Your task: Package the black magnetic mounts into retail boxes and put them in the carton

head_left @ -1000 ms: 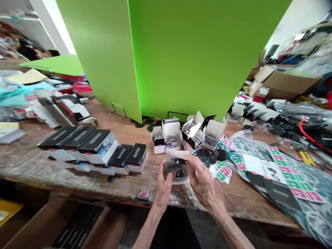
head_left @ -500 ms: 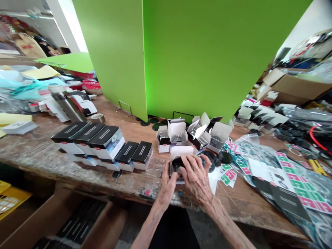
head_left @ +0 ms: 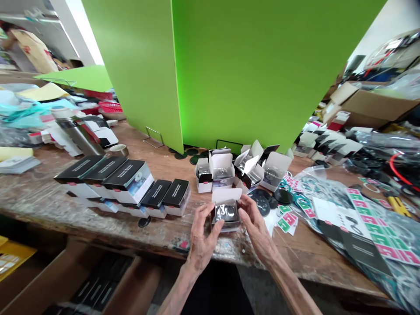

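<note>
A bright green upright board point(head_left: 262, 65) stands behind the scarred wooden worktop point(head_left: 65, 210), where black-and-white boxes point(head_left: 124, 181) sit lined up, their small lettering unreadable. The half-curled left hand point(head_left: 201, 238) and right hand point(head_left: 256, 227) steady an open white carton point(head_left: 226, 214) between them, holding its sides near the worktop's near edge, with a dark wrapped object point(head_left: 225, 214) inside.

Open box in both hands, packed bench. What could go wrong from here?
The white box is open, so the dark wrapped item might slip out while the left hand and right hand handle it. It could then drop past the bench's front edge into the cardboard carton or onto the floor. A careless move might also tip the open boxes packed closely just beyond the hands.
</note>
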Demonstrator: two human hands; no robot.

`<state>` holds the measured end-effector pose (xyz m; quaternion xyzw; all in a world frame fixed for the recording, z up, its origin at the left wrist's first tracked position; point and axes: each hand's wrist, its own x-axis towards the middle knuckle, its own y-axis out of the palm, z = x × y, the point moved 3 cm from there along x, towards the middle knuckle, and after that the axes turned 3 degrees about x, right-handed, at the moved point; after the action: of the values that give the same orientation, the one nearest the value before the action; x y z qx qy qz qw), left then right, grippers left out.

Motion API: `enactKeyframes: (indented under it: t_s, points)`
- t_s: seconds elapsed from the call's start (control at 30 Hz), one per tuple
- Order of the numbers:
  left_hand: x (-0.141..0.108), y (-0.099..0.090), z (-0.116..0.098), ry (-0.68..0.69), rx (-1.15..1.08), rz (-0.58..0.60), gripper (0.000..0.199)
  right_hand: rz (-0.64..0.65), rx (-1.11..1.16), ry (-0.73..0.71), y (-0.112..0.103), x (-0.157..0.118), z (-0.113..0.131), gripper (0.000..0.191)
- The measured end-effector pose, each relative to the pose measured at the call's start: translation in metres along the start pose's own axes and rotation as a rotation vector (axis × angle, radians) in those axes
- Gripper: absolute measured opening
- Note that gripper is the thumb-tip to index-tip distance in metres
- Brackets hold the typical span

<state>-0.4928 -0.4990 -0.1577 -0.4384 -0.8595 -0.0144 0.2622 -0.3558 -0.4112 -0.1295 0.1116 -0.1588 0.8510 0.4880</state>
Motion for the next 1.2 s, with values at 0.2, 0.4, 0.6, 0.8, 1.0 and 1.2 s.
enactKeyframes:
  t_s: [0.2,0.4,0.6,0.8,1.0,1.2]
  points:
    - [0.018,-0.008,0.002,-0.044,-0.001,0.087,0.039,0.091,0.091,0.01,0.002,0.004,-0.004,0.041]
    - [0.026,-0.024,-0.005,0.085,0.097,0.295,0.038,0.181,-0.422,-0.224,-0.014,-0.01,-0.006,0.034]
    - [0.022,-0.029,-0.011,0.169,0.254,0.316,0.038,0.263,-0.582,-0.351,-0.013,-0.007,-0.004,0.043]
    - [0.025,-0.03,-0.013,0.21,0.31,0.326,0.024,0.223,-0.61,-0.39,-0.009,-0.008,0.007,0.041]
    - [0.015,-0.028,-0.001,0.418,0.338,0.262,0.03,0.277,-0.712,-0.416,-0.011,-0.016,-0.006,0.055]
    - [0.006,-0.017,-0.003,0.428,0.357,0.113,0.025,0.076,-0.723,-0.364,0.0,-0.029,-0.02,0.055]
